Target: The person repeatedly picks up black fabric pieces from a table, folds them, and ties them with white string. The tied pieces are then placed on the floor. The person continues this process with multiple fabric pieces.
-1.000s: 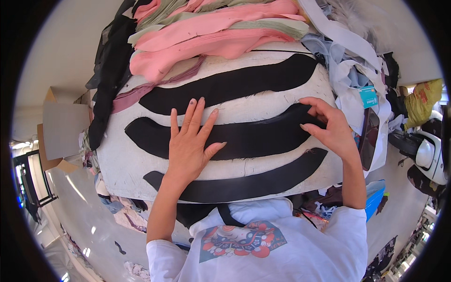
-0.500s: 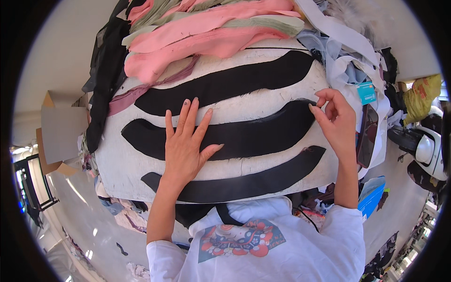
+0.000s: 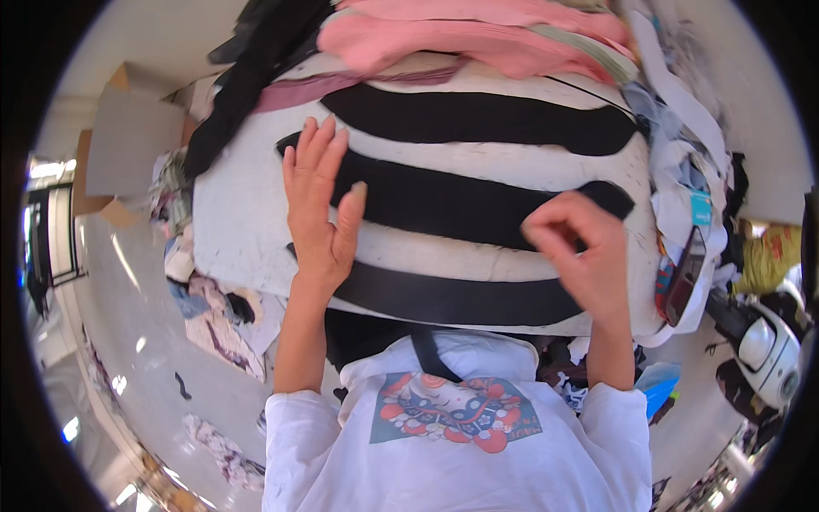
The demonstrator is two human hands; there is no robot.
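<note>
The middle black fabric strip [image 3: 444,205], long and gently curved, lay flat on the white tabletop [image 3: 239,226], its left and right ends showing past the two hands. The left hand [image 3: 319,220] was over the left part of the middle strip, palm down, its thumb standing well apart from the fingers and nothing gripped between them; whether the palm pressed on the cloth could not be told. The right hand [image 3: 589,256] was over the near edge of the middle strip, toward its right end, fingers curled in and the thumb drawn up near the forefinger (the hand was blurred, so I could not tell whether the tips met or pinched anything)

Just beyond the middle strip lay the far black strip [image 3: 478,118], apart from it, with bare tabletop between. On the near side of the middle strip was the near black strip [image 3: 452,294], its right end hidden by the right arm. Farther beyond the middle strip lay a mauve fabric strip [image 3: 307,92] and a pile of pink fabric pieces [image 3: 452,43]. To the right of the middle strip were pale fabric scraps [image 3: 682,94], a teal card [image 3: 699,207] and a dark smartphone [image 3: 685,277]
</note>
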